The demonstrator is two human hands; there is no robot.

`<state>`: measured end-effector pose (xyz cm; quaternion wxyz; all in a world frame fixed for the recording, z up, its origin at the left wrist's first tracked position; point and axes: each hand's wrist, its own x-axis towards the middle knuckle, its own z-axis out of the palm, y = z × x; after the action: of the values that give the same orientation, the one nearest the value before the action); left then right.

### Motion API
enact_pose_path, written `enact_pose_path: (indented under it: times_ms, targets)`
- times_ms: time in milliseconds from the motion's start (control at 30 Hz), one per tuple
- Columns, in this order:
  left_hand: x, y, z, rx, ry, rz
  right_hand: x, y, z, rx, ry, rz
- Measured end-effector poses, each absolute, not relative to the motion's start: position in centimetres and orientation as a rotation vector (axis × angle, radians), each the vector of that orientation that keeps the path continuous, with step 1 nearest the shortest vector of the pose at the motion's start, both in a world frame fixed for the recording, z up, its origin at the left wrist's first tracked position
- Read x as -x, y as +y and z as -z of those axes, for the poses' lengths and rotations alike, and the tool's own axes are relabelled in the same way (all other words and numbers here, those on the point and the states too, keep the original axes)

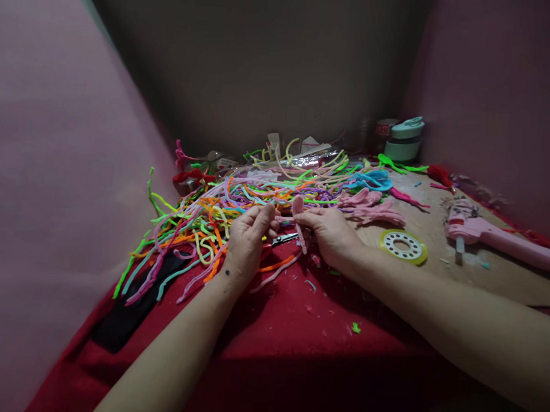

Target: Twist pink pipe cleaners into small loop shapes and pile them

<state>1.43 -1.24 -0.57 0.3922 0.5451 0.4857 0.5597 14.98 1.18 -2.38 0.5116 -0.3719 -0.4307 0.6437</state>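
A pink pipe cleaner [298,208], bent into a narrow upright loop with a tail hanging below, is pinched between the thumb and fingers of my right hand [332,233]. From it a short pink length runs across to my left hand [250,232], whose thumb and fingertips are closed on its end. Just below and between the hands lie scissors [285,238], their blades showing and their handles mostly covered by my left hand. Behind my hands spreads a tangled heap of colourful pipe cleaners [202,212]. Several pink looped pieces [369,210] lie beyond my right hand.
On the right, a yellow-rimmed tape roll [403,246] and a pink glue gun [494,238] rest on a brown board [435,277]. A teal container [403,149] stands at the back. A black strip [131,309] and small scraps lie on the red cloth [270,332]. Walls flank both sides.
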Motion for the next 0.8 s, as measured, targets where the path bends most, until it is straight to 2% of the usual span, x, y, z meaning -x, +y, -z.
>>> enact_pose_path:
  times_ms: [200, 433, 800]
  targets:
    - [-2.1, -1.0, 1.1, -1.302, 1.103, -1.266, -14.6, 0.8, 2.0, 0.792, -0.902, -1.674]
    - [-2.1, -0.9, 1.4, -1.178, 1.012, -1.236, -14.8, 0.8, 2.5, 0.833, -1.012, -1.657]
    - [-2.1, -1.2, 0.8, -1.283, 1.128, -1.172, -15.6, 0.9, 1.3, 0.917, -1.333, -1.135]
